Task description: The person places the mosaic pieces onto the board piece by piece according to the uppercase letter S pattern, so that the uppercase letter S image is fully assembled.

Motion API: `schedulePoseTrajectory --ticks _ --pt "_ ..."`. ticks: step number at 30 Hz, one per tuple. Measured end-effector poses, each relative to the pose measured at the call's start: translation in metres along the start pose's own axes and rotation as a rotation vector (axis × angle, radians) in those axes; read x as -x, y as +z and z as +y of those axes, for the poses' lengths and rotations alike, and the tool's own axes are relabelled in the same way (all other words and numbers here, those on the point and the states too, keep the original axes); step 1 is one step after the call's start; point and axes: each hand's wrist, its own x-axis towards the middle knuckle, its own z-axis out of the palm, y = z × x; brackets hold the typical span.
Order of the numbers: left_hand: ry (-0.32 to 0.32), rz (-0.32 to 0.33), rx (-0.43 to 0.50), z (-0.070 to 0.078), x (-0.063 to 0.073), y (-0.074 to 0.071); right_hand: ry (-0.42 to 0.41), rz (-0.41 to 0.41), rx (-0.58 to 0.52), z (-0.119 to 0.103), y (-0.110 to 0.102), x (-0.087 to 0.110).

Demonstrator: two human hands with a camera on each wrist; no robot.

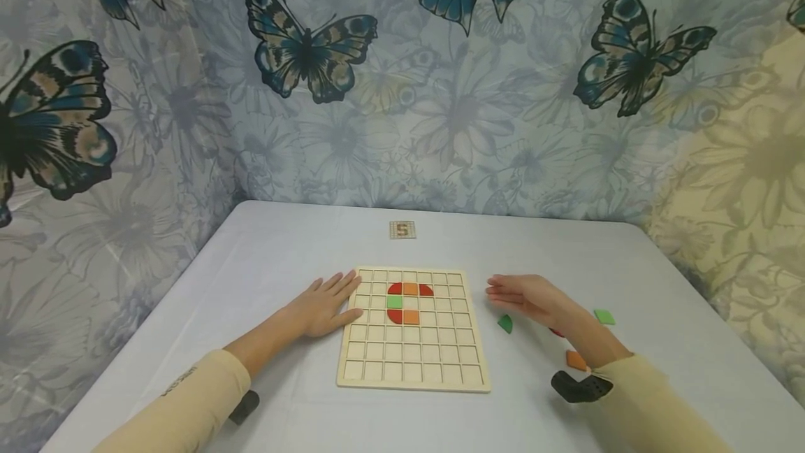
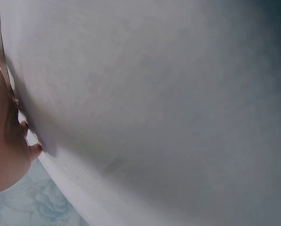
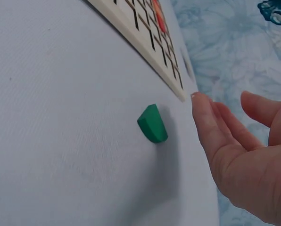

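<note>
A pale wooden grid board (image 1: 411, 353) lies on the table, with several coloured pieces set in its upper cells: red quarter-rounds (image 1: 394, 317), orange squares (image 1: 411, 317) and a green square (image 1: 394, 303). My left hand (image 1: 327, 306) rests with fingers spread at the board's left edge; only part of that hand (image 2: 6, 146) shows in the left wrist view. To the right of the board, my right hand (image 1: 527, 297) is held above the table, fingers extended and holding nothing. Just below its fingertips lies a green quarter-round piece (image 1: 506, 324), its curved side visible in the right wrist view.
Farther right lie a loose green square (image 1: 604, 317), an orange piece (image 1: 575, 360) and a red piece (image 1: 556, 332), both partly hidden by the right forearm. A small patterned card (image 1: 402, 230) lies behind the board. Butterfly-print cloth (image 1: 453, 124) hangs behind the white table (image 1: 302, 383).
</note>
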Motion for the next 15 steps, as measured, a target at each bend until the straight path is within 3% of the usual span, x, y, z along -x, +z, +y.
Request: schedulePoseTrajectory --ticks 9,15 --pt "0.008 0.003 0.001 0.001 0.001 -0.002 0.010 0.093 0.133 0.012 -0.013 0.008" --pt "0.010 0.006 0.004 0.002 0.002 -0.002 -0.013 0.107 0.315 0.024 -0.017 0.014"
